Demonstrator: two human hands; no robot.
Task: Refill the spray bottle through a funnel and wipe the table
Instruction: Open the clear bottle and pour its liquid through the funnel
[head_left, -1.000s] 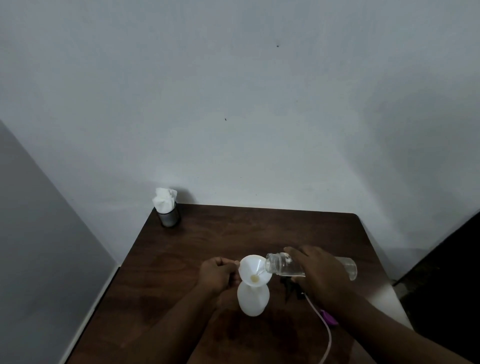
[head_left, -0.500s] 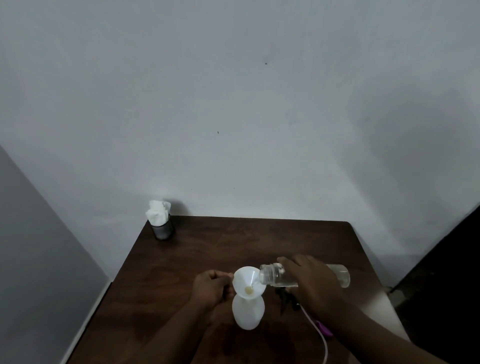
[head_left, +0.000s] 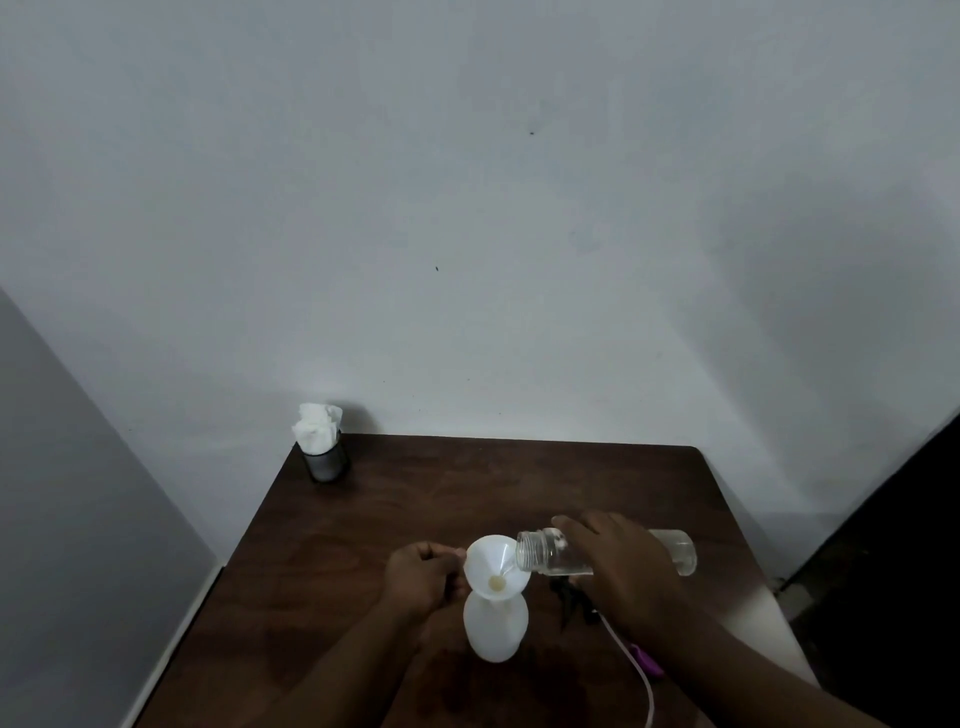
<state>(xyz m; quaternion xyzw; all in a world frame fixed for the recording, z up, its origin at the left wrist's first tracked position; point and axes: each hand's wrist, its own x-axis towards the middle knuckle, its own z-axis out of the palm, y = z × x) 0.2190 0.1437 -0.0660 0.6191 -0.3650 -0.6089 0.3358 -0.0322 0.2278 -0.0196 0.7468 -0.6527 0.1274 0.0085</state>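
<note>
While the right hand (head_left: 621, 564) grips a clear bottle (head_left: 550, 557) tipped almost level, its open mouth rests over the rim of the white funnel (head_left: 493, 569), so that liquid falls inside the cone and not on the wood. The funnel's stem sits in the neck of the white spray bottle (head_left: 494, 629), which stands upright near the front of the dark table (head_left: 467, 483). The left hand (head_left: 423, 574) is closed at the funnel's left edge, apparently pinching the rim to steady it; the exact contact cannot be made out. The black spray head (head_left: 571, 597) with its pale tube (head_left: 636, 670) lies on the table just right of the spray bottle, set aside for refitting. A cup of white tissues (head_left: 319, 441) waits in the far left corner, presumably for wiping. No stream is discernible.
</note>
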